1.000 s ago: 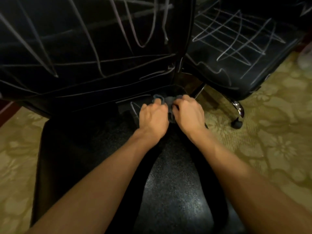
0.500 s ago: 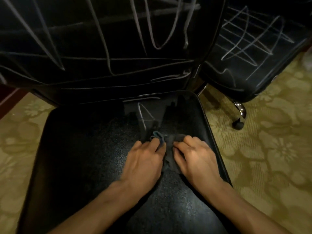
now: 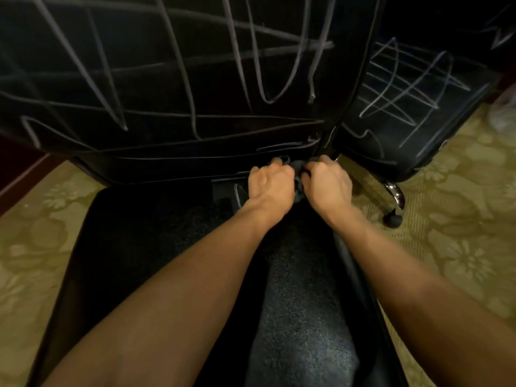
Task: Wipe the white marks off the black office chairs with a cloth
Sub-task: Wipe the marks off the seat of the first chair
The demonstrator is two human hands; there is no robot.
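A black office chair stands right in front of me, its seat [image 3: 156, 247] below my arms and its backrest [image 3: 167, 79] scrawled with white marks. At the back right corner of the seat, my left hand [image 3: 269, 184] and my right hand [image 3: 328, 182] both grip a dark grey cloth [image 3: 298, 174] bunched between them, fingers curled into it. Most of the cloth is hidden by my hands. A short white mark [image 3: 238, 191] shows on the seat just left of my left hand. A second black chair [image 3: 413, 107] at the right carries crossed white marks.
The second chair's chrome leg and black caster [image 3: 392, 219] stand on the patterned olive carpet [image 3: 460, 233] to the right of my hands. A dark wooden edge [image 3: 19, 174] runs along the far left floor.
Both hands pushed the cloth away from me, from mid-seat up to the back right corner against the backrest. Their fingers lay flatter on the cloth half a second ago and are now curled into it.
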